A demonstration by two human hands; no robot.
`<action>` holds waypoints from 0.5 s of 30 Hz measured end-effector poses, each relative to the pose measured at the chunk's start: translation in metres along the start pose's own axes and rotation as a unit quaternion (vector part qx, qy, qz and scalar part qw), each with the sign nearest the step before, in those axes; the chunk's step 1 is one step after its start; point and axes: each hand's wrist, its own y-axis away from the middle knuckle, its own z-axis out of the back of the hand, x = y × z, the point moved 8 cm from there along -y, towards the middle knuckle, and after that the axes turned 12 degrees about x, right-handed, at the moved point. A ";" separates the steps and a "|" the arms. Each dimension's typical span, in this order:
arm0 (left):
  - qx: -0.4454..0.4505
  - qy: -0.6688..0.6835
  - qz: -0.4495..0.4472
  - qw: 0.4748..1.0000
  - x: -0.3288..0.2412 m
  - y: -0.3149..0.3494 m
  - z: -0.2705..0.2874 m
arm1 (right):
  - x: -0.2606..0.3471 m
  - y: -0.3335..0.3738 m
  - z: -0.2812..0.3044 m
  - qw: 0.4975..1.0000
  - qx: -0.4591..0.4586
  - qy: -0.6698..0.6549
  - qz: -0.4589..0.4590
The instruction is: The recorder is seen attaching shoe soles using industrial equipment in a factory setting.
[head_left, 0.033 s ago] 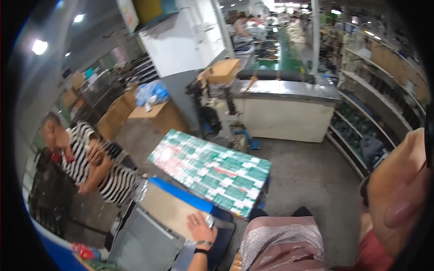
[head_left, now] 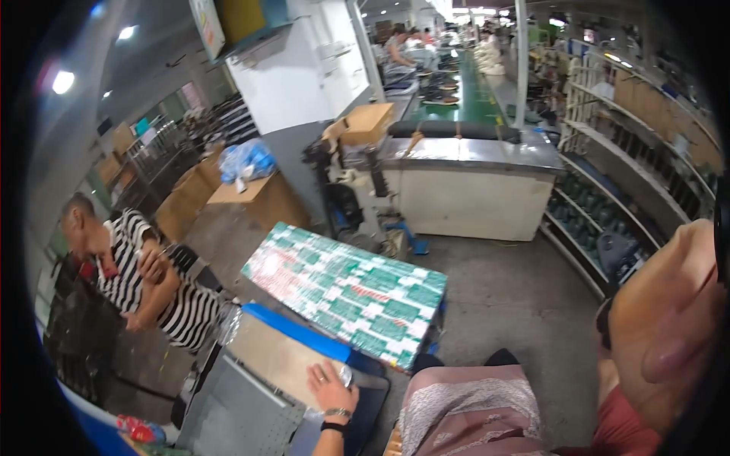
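My left hand (head_left: 332, 391) lies palm down with its fingers spread, at the edge of a tan board (head_left: 277, 353) on a blue-edged grey machine (head_left: 236, 410). It wears a ring, a metal bracelet and a black band. A small shiny patch shows beside its fingers, too unclear to name. Close up at the right edge is my raised right hand (head_left: 669, 304), large and blurred, with its fingers out of sight. Whether it holds anything cannot be made out. A patterned pink cloth (head_left: 471, 410) covers my lap.
Beyond the machine sits a low stack wrapped in green and white (head_left: 350, 292). A person in a striped shirt (head_left: 182, 304) is at the left with arms folded. Shelves (head_left: 608, 205) stand at right, a metal-topped bench (head_left: 471, 175) ahead, and a carton with blue plastic (head_left: 247, 159) behind the stack.
The whole view has shifted slightly, so the scene sits a little further left in the picture. My left hand stays flat on the board, and my right hand remains raised.
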 end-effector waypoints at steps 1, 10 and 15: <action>-0.019 0.003 -0.007 1.000 -0.001 0.003 0.004 | 0.003 0.001 0.002 1.000 -0.004 0.003 0.005; -0.024 -0.004 -0.006 1.000 -0.003 0.006 0.003 | 0.005 0.019 0.021 0.993 -0.104 -0.030 0.045; -0.033 0.007 -0.008 0.999 -0.001 0.004 0.002 | 0.004 0.021 0.026 0.993 -0.101 -0.025 0.049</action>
